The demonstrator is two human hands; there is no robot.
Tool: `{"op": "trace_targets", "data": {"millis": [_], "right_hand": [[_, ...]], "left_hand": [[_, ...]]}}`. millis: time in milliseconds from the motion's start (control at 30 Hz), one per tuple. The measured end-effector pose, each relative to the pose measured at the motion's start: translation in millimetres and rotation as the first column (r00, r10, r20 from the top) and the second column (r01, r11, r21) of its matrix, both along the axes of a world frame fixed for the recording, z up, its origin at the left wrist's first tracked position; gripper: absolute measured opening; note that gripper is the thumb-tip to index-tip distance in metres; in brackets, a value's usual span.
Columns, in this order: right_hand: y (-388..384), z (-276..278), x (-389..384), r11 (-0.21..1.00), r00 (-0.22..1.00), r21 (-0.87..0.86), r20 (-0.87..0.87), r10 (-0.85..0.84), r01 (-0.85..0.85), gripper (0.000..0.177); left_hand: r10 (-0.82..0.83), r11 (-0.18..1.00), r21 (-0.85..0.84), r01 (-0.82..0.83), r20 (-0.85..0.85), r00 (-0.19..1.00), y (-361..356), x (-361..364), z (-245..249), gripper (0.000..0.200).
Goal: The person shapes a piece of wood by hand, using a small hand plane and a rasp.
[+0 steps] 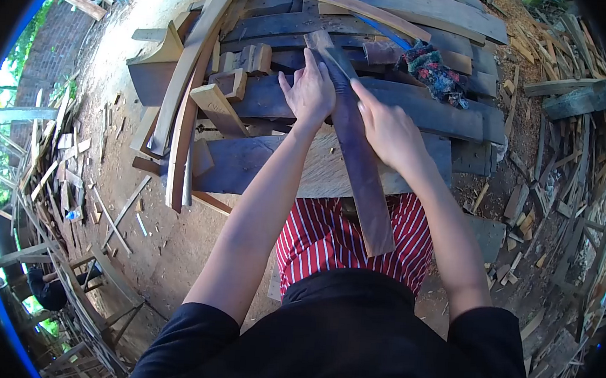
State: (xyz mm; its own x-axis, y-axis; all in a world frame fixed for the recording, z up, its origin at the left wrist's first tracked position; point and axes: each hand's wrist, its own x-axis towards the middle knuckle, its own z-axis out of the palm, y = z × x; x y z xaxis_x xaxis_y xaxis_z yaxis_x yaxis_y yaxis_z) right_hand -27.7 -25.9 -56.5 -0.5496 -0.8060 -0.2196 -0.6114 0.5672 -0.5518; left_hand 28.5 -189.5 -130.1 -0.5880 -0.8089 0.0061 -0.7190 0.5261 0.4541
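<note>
A long dark wooden slat (360, 172) lies lengthwise away from me across a rough workbench of planks (421, 106). My left hand (311, 90) rests on the slat's far end, fingers spread flat over it. My right hand (384, 128) presses on the slat's right edge near its middle; whether it holds a small tool is hidden. The slat's near end overhangs the bench above my red-and-white striped cloth (327, 240).
Curved wooden strips (183, 96) and short blocks (217, 106) lie on the bench's left side. A multicoloured cloth (434, 72) sits at the back right. Wood offcuts (564, 172) litter the ground on the right, and stacked sticks (51, 171) on the left.
</note>
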Motion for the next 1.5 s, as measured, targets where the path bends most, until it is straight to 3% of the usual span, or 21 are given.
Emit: {"op": "trace_targets", "data": {"millis": [100,167,300,433,567,700,1167,1267,1333,1500], "right_hand": [[-15.0,-19.1,-9.2,0.996,0.996,-0.087,-0.083,-0.023,0.015,0.044],[12.4,-19.5,-1.4,0.981,1.000,-0.192,0.028,-0.003,0.009,0.044],[52.6,-4.0,16.2,0.987,0.995,-0.159,0.099,-0.012,0.028,0.044],[47.3,9.1,9.7,1.000,0.980,0.009,0.197,-0.023,0.022,0.045],[57.2,6.7,27.0,0.998,0.968,-0.041,0.248,-0.034,0.046,0.046],[60.7,-4.3,29.3,0.986,0.987,-0.160,0.159,-0.017,0.042,0.045],[45.1,7.6,31.0,0.998,0.987,0.033,0.147,-0.060,0.055,0.047],[54.5,4.8,33.4,0.999,0.995,-0.002,0.085,-0.045,0.045,0.047],[66.9,5.7,42.0,0.998,0.998,0.063,0.051,-0.027,0.024,0.046],[39.6,3.9,26.5,0.999,0.999,0.023,-0.041,-0.028,0.029,0.045]], "left_hand": [[0.006,1.000,-0.009,-0.006,0.033,0.999,0.4,-0.5,4.0,0.057],[0.001,1.000,-0.011,0.000,0.021,1.000,1.7,-1.0,3.7,0.057],[0.011,1.000,-0.025,-0.010,0.030,1.000,0.5,-1.0,1.1,0.057],[-0.001,1.000,-0.016,0.002,0.048,0.999,1.3,-0.9,2.2,0.057],[0.007,1.000,-0.021,-0.005,0.078,0.997,-3.8,-0.9,2.1,0.056],[0.012,1.000,-0.027,-0.010,0.089,0.996,-0.2,-1.8,-0.6,0.057],[0.021,0.999,-0.042,-0.020,0.042,0.999,-1.1,-1.4,-2.1,0.056],[0.017,1.000,-0.011,-0.016,0.072,0.997,-1.8,-1.6,1.5,0.056],[0.025,0.999,-0.035,-0.023,0.056,0.998,-1.9,-0.6,0.4,0.057],[0.042,0.998,-0.054,-0.041,0.030,0.999,-1.0,-2.1,-4.8,0.057]]}}
